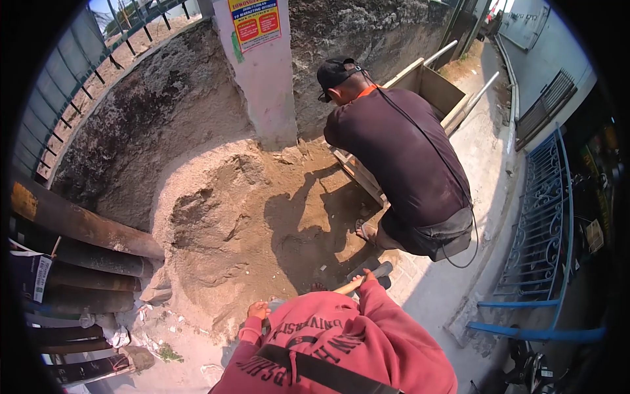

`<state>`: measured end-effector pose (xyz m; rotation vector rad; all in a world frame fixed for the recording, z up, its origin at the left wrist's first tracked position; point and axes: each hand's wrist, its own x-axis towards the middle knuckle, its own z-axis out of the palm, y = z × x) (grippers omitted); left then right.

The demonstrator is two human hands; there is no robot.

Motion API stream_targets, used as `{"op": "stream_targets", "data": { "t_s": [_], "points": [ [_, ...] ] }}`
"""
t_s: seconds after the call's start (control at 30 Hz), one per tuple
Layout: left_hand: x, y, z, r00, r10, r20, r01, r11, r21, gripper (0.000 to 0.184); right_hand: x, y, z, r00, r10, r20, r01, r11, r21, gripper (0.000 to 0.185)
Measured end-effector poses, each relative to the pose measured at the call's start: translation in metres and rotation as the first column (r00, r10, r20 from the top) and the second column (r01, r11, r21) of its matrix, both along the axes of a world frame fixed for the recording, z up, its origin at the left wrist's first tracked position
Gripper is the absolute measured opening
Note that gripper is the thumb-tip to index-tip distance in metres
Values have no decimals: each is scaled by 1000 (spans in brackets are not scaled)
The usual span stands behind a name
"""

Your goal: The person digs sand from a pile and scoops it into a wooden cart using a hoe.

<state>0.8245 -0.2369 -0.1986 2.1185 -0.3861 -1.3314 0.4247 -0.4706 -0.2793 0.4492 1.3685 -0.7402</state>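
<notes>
My right hand is wrapped round a pale wooden handle. The handle slants down to the left and goes out of sight behind my red sweatshirt. My left hand is at the end of its sleeve with fingers curled; what it grips is hidden. A dark grey piece shows just past my right hand; I cannot tell whether it is a blade or footwear. In front of me spreads a heap of brown sand, piled against a rough wall.
A person in a dark shirt and cap bends over at the right, beside a wooden box cart with pale handles. A pillar with a poster stands behind the sand. Large pipes lie left; a blue metal railing stands right.
</notes>
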Motion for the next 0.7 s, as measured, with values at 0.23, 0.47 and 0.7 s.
{"op": "stream_targets", "data": {
  "t_s": [0.23, 0.47, 0.7],
  "points": [
    [0, 3, -3, 1000, 25, 3, -25, 999, -21, 31, 1, -1, -6, 999, -18, -33, 17, 999, -35, 34],
    [1, 5, -9, 999, 47, -1, -47, 999, -11, 29, 0, -2, -11, 999, 19, -45, -20, 1000, -22, 32],
    [-1, 8, -7, 995, 89, -39, -90, 996, -11, 27, 5, 3, 13, 995, 19, -96, -25, 998, -57, 31]
  ]
}}
